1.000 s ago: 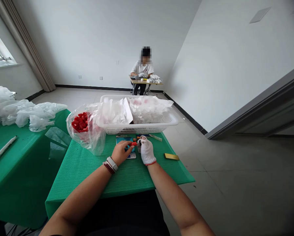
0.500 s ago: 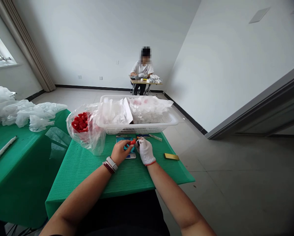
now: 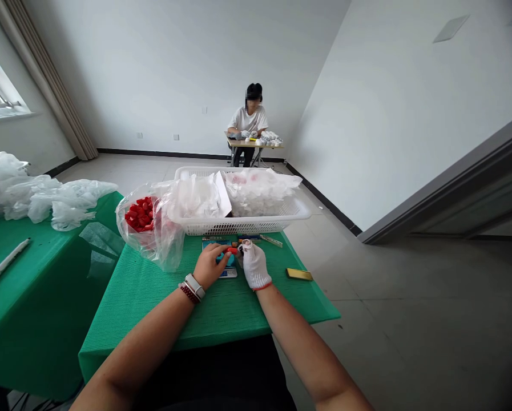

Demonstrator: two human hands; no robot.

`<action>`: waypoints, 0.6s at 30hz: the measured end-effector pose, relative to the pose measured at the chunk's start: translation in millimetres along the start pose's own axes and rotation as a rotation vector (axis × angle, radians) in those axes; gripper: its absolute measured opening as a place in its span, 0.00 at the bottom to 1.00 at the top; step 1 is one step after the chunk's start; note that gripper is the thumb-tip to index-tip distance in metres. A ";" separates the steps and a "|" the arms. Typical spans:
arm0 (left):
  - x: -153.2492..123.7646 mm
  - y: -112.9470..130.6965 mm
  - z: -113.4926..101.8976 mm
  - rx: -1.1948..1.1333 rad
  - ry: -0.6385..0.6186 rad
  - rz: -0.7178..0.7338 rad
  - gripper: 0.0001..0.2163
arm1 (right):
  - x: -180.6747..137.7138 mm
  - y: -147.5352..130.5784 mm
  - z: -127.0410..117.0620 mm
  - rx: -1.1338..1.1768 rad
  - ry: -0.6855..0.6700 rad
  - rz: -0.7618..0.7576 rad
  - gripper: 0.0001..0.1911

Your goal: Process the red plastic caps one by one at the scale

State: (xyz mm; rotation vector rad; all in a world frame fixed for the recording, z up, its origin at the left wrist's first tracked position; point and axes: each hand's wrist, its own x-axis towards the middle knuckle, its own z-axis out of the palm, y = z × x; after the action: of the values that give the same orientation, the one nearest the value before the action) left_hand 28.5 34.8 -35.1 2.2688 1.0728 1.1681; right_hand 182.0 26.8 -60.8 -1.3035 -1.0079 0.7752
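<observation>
My left hand [image 3: 209,266], bare with a watch and a beaded bracelet at the wrist, grips a small red plastic piece [image 3: 232,250] between its fingertips. The piece sits just in front of my right hand [image 3: 254,265], which wears a white knit glove with a red cuff. The gloved fingers are bunched close to the red piece, and whatever they pinch is too small to tell. Under my hands lies a flat blue-and-white printed item [image 3: 225,273], mostly hidden by my left hand.
My hands work over a green cloth-covered table [image 3: 153,302]. Beyond them stand a white plastic basket [image 3: 238,226] of clear bags and a clear bag of red pieces [image 3: 139,214]. A yellow flat object [image 3: 299,274] lies right; a co-worker [image 3: 249,119] sits at a far desk.
My left hand has shifted slightly closer over the red piece. My gloved right hand stays in nearly the same place, and the objects on the table have not moved.
</observation>
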 end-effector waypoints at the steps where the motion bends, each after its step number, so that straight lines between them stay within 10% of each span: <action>1: -0.1 -0.1 0.2 -0.003 -0.004 -0.004 0.09 | 0.0 0.3 -0.2 -0.018 0.003 -0.008 0.26; 18: 1.5 -1.7 -0.7 0.000 -0.028 0.017 0.11 | -4.0 -9.4 -1.7 -0.088 0.018 -0.044 0.25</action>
State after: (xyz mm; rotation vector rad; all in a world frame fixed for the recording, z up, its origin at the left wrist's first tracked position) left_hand 27.7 37.0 -34.9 2.2917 1.0445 1.1404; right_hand 181.2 21.3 -52.1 -1.3570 -1.0630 0.6913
